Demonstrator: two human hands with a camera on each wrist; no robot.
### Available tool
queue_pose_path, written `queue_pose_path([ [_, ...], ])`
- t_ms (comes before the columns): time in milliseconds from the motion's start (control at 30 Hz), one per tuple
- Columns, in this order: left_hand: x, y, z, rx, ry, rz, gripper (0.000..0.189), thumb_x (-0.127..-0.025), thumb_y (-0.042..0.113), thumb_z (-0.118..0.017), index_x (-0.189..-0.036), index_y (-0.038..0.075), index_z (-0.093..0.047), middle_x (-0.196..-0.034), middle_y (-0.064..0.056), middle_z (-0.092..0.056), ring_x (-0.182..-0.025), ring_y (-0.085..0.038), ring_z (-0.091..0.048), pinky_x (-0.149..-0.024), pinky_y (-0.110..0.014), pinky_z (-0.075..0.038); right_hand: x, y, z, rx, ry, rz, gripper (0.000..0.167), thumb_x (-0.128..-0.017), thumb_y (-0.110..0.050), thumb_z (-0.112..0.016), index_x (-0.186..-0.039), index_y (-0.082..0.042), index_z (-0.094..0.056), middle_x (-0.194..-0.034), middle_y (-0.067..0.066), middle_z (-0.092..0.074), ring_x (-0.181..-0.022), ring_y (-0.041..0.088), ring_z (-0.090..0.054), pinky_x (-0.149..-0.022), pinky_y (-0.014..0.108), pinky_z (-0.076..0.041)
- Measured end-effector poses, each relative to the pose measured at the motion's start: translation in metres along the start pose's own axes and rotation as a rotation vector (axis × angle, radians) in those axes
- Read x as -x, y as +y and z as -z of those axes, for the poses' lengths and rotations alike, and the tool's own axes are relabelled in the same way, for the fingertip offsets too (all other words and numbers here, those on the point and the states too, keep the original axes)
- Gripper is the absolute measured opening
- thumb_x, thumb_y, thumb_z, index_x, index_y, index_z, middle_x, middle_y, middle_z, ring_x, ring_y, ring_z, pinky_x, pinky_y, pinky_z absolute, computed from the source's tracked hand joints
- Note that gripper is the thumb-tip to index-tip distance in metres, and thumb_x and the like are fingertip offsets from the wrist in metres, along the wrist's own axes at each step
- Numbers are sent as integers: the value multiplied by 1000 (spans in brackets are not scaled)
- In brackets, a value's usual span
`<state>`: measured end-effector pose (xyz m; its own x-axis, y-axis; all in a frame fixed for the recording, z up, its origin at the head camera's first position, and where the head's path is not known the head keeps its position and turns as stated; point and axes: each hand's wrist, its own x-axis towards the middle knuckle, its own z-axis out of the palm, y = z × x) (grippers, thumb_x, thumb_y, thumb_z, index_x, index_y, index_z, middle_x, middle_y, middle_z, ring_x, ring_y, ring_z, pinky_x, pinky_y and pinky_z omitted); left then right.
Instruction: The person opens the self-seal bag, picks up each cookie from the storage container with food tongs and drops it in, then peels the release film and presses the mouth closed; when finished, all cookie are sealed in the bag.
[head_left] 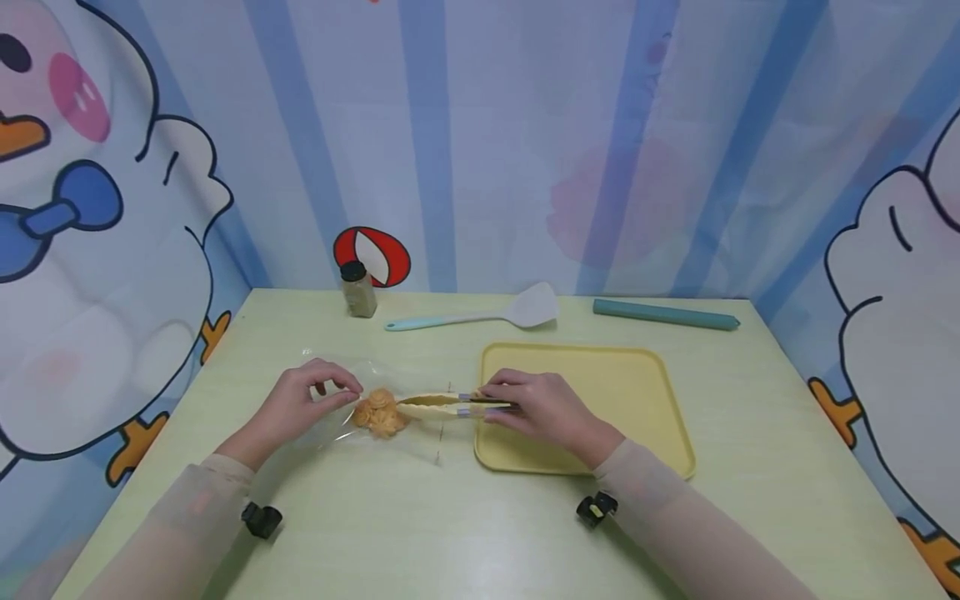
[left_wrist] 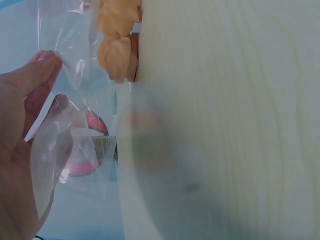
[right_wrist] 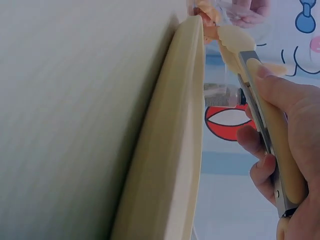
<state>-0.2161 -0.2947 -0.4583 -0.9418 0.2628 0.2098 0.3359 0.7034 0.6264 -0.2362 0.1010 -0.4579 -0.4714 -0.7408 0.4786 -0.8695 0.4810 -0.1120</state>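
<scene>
Several golden-brown, swirl-shaped pastries (head_left: 381, 412) lie in a clear plastic bag (left_wrist: 75, 45) on the table. My left hand (head_left: 311, 400) pinches the bag's film between thumb and forefinger, left of the pastries. In my right hand (head_left: 543, 408) I grip cream-coloured tongs (right_wrist: 282, 160) with metal arms, held near level above a yellow tray (head_left: 600, 367). The scalloped tong tips reach left over the bag and meet the pastries; whether they squeeze one I cannot tell. In the right wrist view, the thumb lies along one arm of the tongs and the fingers curl round the other.
At the back left stands a small spice jar (head_left: 359, 292) with a black lid. A spatula (head_left: 532, 307) with a light blue handle lies behind the tray. A teal stick-shaped thing (head_left: 666, 315) is at the back right. A printed curtain (head_left: 510, 150) hangs beyond the table.
</scene>
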Motion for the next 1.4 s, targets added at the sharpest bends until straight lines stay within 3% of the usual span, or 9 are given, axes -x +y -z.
queue_pose_path([
  [167, -1, 1, 1, -8, -2, -5, 14, -93, 16, -79, -101, 28, -78, -104, 7, -73, -99, -15, -61, -81, -33, -50, -4, -6, -3, 8, 8, 22, 33, -92, -37, -79, -118, -17, -77, -112, -6, -72, -71, 1, -65, -64, 23, -53],
  [500, 2, -1, 2, -6, 1, -11, 15, -93, 15, -78, -100, 28, -77, -103, 7, -73, -98, -16, -61, -81, -35, -50, 2, -10, -2, -10, -73, 15, 40, -89, -41, -81, -120, -17, -77, -113, -5, -71, -67, -3, -62, -64, 22, -52],
  [933, 1, 0, 1, -9, -7, 7, 15, -93, 16, -78, -101, 29, -78, -104, 6, -73, -100, -17, -61, -82, -37, -50, 12, -3, 5, -81, -49, -15, 42, -88, -43, -82, -122, -19, -76, -114, -8, -70, -67, -5, -58, -64, 20, -50],
  [1133, 0, 1, 2, -16, -12, 13, 14, -93, 16, -78, -101, 28, -78, -105, 7, -74, -100, -15, -60, -82, -33, -49, 24, 5, 15, -89, -57, -69, 43, -90, -44, -80, -124, -19, -75, -115, -9, -69, -67, -6, -56, -63, 20, -49],
  [1400, 3, 1, 3, -37, -25, 13, 14, -93, 15, -78, -101, 26, -78, -105, 7, -74, -99, -14, -60, -82, -32, -49, 58, 20, 33, -42, -16, -177, 42, -89, -44, -81, -124, -22, -75, -116, -11, -69, -67, -8, -54, -62, 19, -48],
])
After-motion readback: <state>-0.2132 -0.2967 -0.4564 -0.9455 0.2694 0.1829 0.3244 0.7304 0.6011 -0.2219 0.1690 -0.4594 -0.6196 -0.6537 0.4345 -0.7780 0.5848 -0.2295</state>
